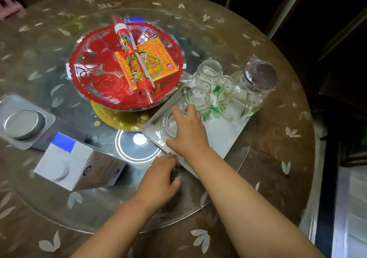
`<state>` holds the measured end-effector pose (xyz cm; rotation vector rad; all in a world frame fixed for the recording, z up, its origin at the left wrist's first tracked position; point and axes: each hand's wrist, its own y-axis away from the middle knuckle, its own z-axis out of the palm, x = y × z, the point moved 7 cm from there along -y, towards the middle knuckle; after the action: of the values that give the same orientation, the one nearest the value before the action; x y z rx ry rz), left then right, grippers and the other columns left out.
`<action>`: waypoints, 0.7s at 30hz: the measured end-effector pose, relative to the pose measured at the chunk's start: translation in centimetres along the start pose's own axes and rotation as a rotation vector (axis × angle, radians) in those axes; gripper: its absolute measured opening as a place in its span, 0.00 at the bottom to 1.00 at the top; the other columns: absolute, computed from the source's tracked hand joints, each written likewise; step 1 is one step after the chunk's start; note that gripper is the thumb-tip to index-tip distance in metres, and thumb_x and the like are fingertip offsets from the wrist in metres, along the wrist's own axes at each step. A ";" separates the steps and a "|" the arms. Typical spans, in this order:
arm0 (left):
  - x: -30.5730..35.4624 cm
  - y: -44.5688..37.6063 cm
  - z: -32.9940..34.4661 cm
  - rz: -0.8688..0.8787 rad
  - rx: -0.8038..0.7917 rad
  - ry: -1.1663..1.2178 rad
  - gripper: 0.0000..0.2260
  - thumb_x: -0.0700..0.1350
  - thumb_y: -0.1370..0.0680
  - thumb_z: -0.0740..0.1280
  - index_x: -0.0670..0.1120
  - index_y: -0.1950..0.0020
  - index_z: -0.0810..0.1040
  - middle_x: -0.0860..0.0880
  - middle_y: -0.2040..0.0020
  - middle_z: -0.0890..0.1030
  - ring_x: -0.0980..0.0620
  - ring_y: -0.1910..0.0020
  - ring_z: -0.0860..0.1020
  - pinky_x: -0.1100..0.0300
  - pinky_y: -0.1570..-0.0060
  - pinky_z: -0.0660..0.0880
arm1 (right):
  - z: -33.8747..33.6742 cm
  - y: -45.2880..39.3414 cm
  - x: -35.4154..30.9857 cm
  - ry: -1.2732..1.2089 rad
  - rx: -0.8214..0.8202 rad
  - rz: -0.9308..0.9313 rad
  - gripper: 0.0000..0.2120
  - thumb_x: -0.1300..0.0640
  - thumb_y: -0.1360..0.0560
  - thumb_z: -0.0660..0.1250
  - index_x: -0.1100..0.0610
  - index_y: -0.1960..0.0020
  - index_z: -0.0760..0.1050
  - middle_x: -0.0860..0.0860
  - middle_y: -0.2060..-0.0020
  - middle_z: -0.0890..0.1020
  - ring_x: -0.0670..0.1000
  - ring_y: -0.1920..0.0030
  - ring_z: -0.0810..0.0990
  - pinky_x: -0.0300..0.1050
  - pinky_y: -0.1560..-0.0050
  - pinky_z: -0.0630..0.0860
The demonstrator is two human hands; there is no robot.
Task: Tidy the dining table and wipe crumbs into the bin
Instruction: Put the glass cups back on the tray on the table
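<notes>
1. Head view: the right hand lies over the near corner of the white tray, its fingers curled round the nearest small glass cup, which stands on the tray under its fingertips.
2. The left hand rests on the glass turntable just below and left of the right hand, fingers bent, fingertips touching the tray's near edge; whether it pinches the edge I cannot tell.
3. Beyond the right hand, on the same tray, stand two more glass cups, making three, and one upturned glass jug to the far right.
4. Left of and beyond the right hand sits one glass bowl lined in red, holding a red tube and a yellow packet.
5. Well to the left of the left hand lies one white carton on its side, with one grey box just beyond it, both on the surface.
</notes>
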<state>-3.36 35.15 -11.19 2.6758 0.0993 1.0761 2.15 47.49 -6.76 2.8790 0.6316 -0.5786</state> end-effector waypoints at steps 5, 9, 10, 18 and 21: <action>-0.8 0.3 0.9 -0.030 -0.023 0.034 0.18 0.52 0.30 0.63 0.48 0.43 0.78 0.49 0.35 0.75 0.47 0.34 0.72 0.48 0.33 0.70 | 0.6 -0.4 0.0 0.023 -0.006 0.006 0.39 0.55 0.38 0.73 0.50 0.29 0.64 0.56 0.38 0.65 0.59 0.40 0.66 0.51 0.49 0.77; -0.9 0.3 1.0 -0.023 -0.012 0.033 0.17 0.50 0.29 0.66 0.47 0.42 0.77 0.49 0.31 0.73 0.48 0.30 0.69 0.46 0.30 0.66 | 0.8 -0.8 -0.3 0.086 0.003 -0.001 0.40 0.57 0.37 0.72 0.50 0.27 0.62 0.56 0.36 0.65 0.59 0.40 0.67 0.52 0.49 0.77; -1.0 0.2 1.0 -0.023 -0.010 0.036 0.17 0.50 0.29 0.66 0.47 0.42 0.77 0.49 0.30 0.73 0.48 0.29 0.69 0.46 0.30 0.66 | 0.8 -0.7 -0.3 0.099 -0.003 -0.010 0.41 0.57 0.37 0.73 0.50 0.27 0.61 0.57 0.34 0.65 0.59 0.39 0.67 0.53 0.47 0.77; -0.9 0.3 1.0 -0.029 0.017 0.086 0.17 0.50 0.29 0.66 0.47 0.42 0.78 0.49 0.29 0.71 0.51 0.26 0.66 0.49 0.27 0.63 | -0.7 4.0 4.9 -0.286 0.121 0.352 0.52 0.42 0.35 0.76 0.54 0.22 0.50 0.53 0.23 0.54 0.55 0.23 0.52 0.54 0.27 0.58; -0.9 0.3 1.3 -0.021 -0.005 0.065 0.14 0.49 0.28 0.66 0.47 0.45 0.79 0.49 0.27 0.69 0.50 0.26 0.64 0.50 0.27 0.62 | 0.9 3.8 6.7 -0.435 -0.053 0.455 0.60 0.40 0.36 0.78 0.54 0.21 0.41 0.52 0.21 0.52 0.52 0.22 0.51 0.52 0.24 0.55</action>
<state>-3.13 34.44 -12.57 2.6296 0.1366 1.1547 9.11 46.37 -10.06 2.5816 -0.0692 -1.0363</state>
